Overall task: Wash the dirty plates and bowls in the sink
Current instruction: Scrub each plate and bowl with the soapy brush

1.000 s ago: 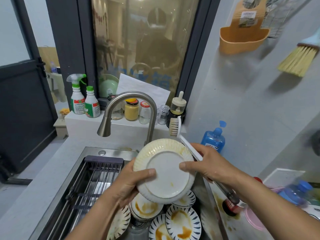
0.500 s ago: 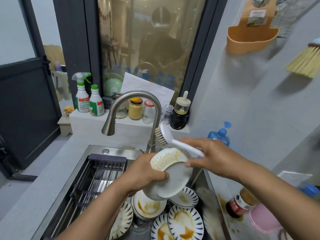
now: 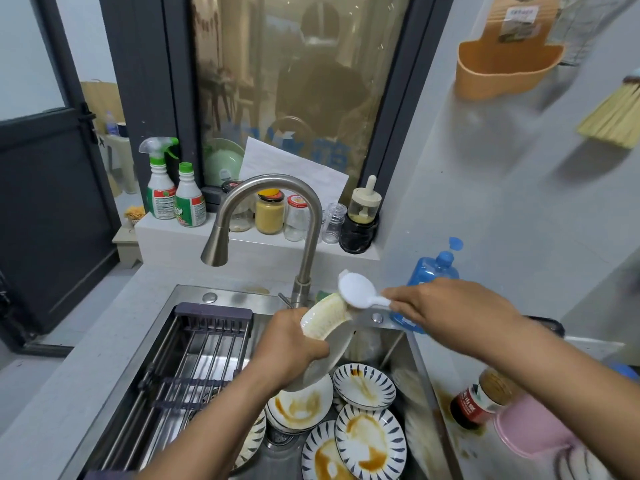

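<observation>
Several stained plates point(image 3: 370, 441) in sink point(image 3: 417, 358) | faucet point(image 3: 309, 237) behind bowl point(image 3: 325, 320) | brush point(image 3: 356, 291) at rim

The scene is lit evenly and fairly brightly by soft, cool indoor light from above. Soft-edged shadows are cast on the wall point(image 3: 502, 209) below the orange holder point(image 3: 505, 71) and the broom point(image 3: 613, 123). The window glass point(image 3: 294, 91) is filled with warm, yellowish reflections, and small bright specks of glare are seen near its top. Pale highlights are carried along the curve of the faucet point(image 3: 277, 181). The right hand point(image 3: 446, 306), the brush point(image 3: 358, 291) and the rim of the plate point(image 3: 325, 320) are smeared by motion blur. Straight lines such as the door frame point(image 3: 59, 64) are bowed by wide-angle distortion toward the edges, and the pink cup point(image 3: 530, 427) in the lower right corner is rendered soft.
</observation>
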Demonstrator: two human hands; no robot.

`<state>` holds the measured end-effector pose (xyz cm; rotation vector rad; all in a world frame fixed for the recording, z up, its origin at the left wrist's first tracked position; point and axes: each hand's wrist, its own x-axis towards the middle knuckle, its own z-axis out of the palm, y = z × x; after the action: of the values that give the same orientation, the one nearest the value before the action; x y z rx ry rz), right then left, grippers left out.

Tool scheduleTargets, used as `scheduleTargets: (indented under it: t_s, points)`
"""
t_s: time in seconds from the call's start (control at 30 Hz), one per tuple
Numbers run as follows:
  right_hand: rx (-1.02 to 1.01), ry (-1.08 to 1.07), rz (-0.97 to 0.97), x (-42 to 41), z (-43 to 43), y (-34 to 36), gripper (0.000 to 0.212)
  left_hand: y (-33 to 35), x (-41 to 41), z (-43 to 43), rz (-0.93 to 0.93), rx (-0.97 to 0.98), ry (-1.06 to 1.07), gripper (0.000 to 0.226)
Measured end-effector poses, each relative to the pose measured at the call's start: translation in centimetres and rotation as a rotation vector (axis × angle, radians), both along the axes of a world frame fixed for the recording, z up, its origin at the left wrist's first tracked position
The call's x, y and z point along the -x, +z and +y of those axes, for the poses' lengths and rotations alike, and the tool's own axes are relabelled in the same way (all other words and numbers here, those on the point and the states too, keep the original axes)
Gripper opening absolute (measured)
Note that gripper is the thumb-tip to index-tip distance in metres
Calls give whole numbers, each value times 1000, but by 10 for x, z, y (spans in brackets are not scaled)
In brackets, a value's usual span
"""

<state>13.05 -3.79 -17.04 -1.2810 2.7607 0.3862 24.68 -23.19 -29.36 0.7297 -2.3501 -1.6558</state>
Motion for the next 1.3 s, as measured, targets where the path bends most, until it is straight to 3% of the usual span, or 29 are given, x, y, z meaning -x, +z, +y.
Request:
scheduleTargets:
  t_s: [0.1, 0.27, 0.57, 0.83, 1.03, 1.17, 1.3]
  points:
    - [79, -10, -115, 11, 7, -4, 32, 0, 0, -3, 18, -9, -14, 21]
    - [100, 168, -70, -21, -12, -8, 36, -9, 4, -5, 52, -69, -10, 31]
    - [289, -77, -282, 33, 21, -33, 36, -14, 1, -19, 264, -659, 226, 38]
    - [193, 51, -136, 14, 2, -11, 35, -23, 0, -11, 210, -534, 62, 42]
    - [266, -66, -291, 39, 34, -30, 31, -23, 1, -25, 384, -951, 183, 61]
    - [358, -64, -321, 26, 38, -45, 26, -24, 8, -21, 435, -1230, 254, 60]
    - [257, -53, -207, -3, 33, -44, 35, -27, 11, -10, 399, -1402, 343, 45]
